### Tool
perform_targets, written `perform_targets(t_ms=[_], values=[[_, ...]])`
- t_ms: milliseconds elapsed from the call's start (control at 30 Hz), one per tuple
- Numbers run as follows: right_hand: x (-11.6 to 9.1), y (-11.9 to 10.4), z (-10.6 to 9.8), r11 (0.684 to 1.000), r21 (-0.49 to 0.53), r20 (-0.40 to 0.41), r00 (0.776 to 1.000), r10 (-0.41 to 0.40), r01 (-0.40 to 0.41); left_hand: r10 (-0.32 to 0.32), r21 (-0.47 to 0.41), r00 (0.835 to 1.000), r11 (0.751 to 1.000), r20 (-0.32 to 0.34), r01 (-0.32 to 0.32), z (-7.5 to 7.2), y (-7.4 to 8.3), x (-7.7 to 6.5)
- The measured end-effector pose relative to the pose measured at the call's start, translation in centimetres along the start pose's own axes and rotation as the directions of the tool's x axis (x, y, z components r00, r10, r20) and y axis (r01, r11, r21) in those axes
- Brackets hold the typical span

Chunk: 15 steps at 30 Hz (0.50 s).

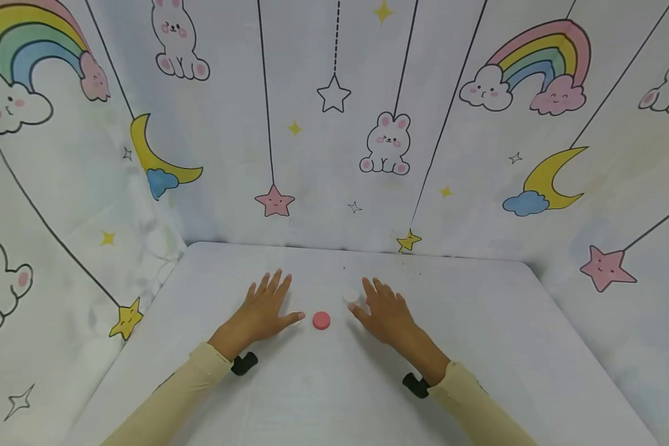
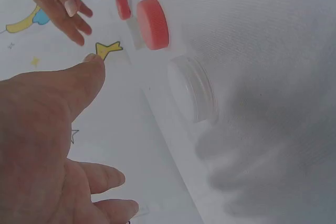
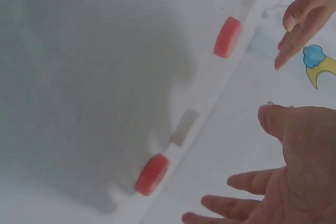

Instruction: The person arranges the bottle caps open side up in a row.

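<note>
My left hand hovers over the white table with its fingers spread, holding nothing. Beneath it lies a clear-white bottle cap, mostly hidden by the thumb in the head view. A red ridged bottle cap lies between the two hands. Just beyond my right thumb sits a white bottle cap. My right hand is also held above the table, fingers spread and nothing in them. Under it the right wrist view shows a second red bottle cap, which the hand covers in the head view.
A white-covered table fills the lower view. Its far edge meets a cloth backdrop printed with rainbows, rabbits, moons and stars. Dark wrist-worn cameras, one of them at the left cuff, hang beneath both wrists.
</note>
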State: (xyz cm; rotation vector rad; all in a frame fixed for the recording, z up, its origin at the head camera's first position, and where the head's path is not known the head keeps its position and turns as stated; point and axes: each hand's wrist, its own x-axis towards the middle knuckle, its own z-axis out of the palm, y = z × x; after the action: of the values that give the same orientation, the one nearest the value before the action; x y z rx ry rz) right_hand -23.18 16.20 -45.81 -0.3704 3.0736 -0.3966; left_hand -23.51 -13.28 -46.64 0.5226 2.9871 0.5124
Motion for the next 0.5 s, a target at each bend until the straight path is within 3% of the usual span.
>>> perform_targets(t_ms=[333,500], values=[[1.0,-1.8,0.4,0.994,-0.025,-0.085,0.99,-0.109,0.107,0.027,-0.026,0.999,0.999,0.029,-0.026,-0.1,-0.2,-0.3],[1.5,-2.5,0.8,0.989,-0.024,-0.059,0.987,-0.148,0.146,0.045,-0.025,0.999,0.999,0.012,-0.044,-0.1,-0.3,-0.4]])
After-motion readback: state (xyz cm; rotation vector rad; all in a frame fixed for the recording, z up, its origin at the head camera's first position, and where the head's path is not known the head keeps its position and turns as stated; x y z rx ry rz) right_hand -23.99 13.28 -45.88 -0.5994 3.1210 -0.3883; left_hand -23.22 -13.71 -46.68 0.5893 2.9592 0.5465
